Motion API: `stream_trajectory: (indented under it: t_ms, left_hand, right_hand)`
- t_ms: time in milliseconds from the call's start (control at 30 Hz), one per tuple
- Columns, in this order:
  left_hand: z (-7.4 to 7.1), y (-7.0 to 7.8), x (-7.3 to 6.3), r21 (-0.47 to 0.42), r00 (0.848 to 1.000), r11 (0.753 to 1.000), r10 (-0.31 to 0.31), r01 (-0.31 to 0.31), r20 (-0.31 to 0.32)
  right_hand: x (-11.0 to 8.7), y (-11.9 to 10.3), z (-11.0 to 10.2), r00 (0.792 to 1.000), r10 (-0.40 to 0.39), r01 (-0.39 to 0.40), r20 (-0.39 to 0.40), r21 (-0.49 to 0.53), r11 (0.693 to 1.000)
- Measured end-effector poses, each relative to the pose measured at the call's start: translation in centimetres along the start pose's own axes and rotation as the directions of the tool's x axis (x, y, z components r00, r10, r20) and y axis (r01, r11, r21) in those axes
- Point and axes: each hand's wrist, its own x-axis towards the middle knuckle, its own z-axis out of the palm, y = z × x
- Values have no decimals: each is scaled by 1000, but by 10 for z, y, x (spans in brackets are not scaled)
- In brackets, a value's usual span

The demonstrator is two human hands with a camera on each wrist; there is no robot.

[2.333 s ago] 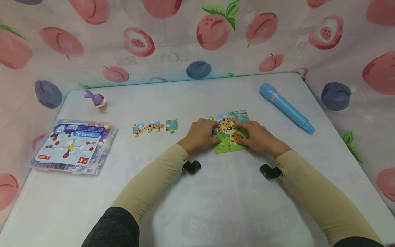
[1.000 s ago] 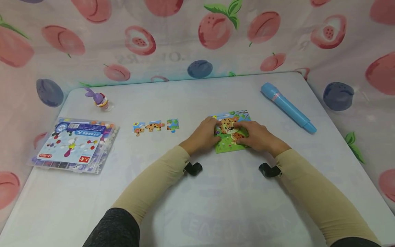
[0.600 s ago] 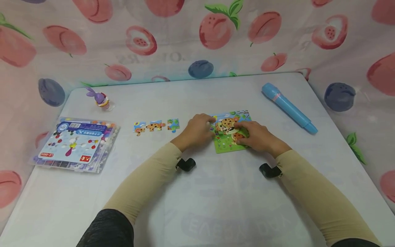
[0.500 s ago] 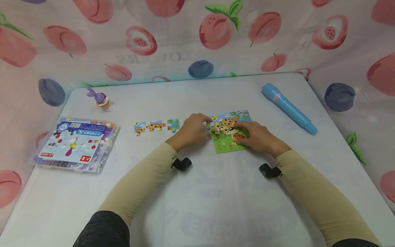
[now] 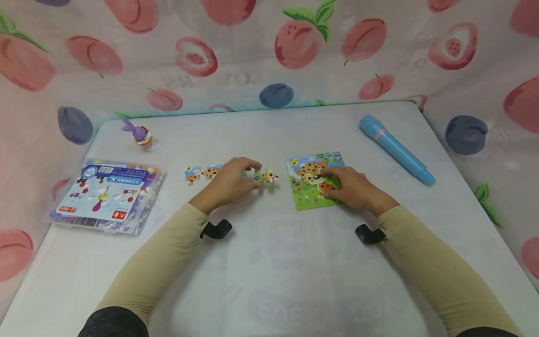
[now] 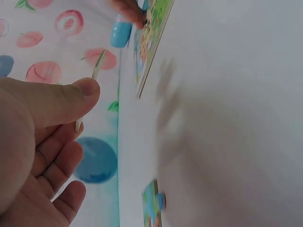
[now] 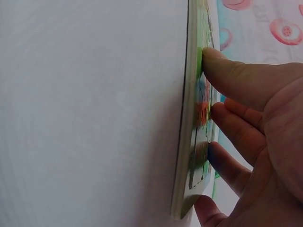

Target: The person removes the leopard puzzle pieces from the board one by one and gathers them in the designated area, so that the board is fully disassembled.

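In the head view my left hand (image 5: 231, 182) pinches a jigsaw piece (image 5: 269, 177) with part of a spotted leopard on it, above the table. The left wrist view shows this piece (image 6: 98, 65) edge-on between thumb and fingers. To the right lies a puzzle board (image 5: 304, 199) with a leopard picture. My right hand (image 5: 355, 187) rests on the board's right side, thumb and fingertips touching its face, as the right wrist view of the board (image 7: 180, 179) also shows. Two loose pieces, one (image 5: 193, 175) beside another (image 5: 210, 172), lie left of my left hand, which mostly hides a third.
On the left sits a clear plastic case (image 5: 105, 196) of small coloured parts with a printed sheet. Behind it stands a small purple-eared figurine (image 5: 140, 135). A blue microphone-shaped tube (image 5: 397, 150) lies at the back right of the white table (image 5: 269, 262).
My left hand has lifted a piece off the board's left part and carried it leftward, in front of the loose pieces. My right hand stays on the board.
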Motion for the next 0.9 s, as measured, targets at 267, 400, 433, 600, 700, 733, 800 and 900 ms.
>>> stream_trajectory:
  t_ms: [267, 400, 433, 600, 700, 733, 800, 900]
  left_hand:
    - [-12, -23, -33, 18, 999, 999, -39, 39, -24]
    - [-24, -37, -47, 21, 996, 998, -60, 62, -61]
    - [-27, -41, -50, 24, 995, 997, -71, 73, -71]
    - [-40, -57, -63, 53, 988, 991, -121, 126, -92]
    - [-46, -64, -70, 64, 985, 987, -141, 147, -97]
    - [-48, -65, -72, 64, 985, 987, -144, 150, -99]
    - [-51, -69, -76, 65, 984, 986, -149, 156, -103]
    - [-55, -73, -80, 64, 983, 985, -155, 162, -103]
  right_hand:
    - [0, 0, 0, 1000, -2, 2, 5, 12, 1000]
    - [-1, 0, 0, 1000, -5, 5, 5, 9, 1000]
    - [-1, 0, 0, 1000, -7, 7, 5, 8, 1000]
    - [-2, -1, 0, 1000, -10, 10, 2, 13, 1000]
    - [-2, -1, 0, 1000, -5, 5, 2, 18, 1000]
    - [-2, -1, 1, 1000, -9, 9, 1, 15, 1000]
    - [-2, -1, 1, 1000, -9, 9, -1, 16, 1000]
    - [-1, -1, 0, 1000, -17, 17, -2, 7, 1000]
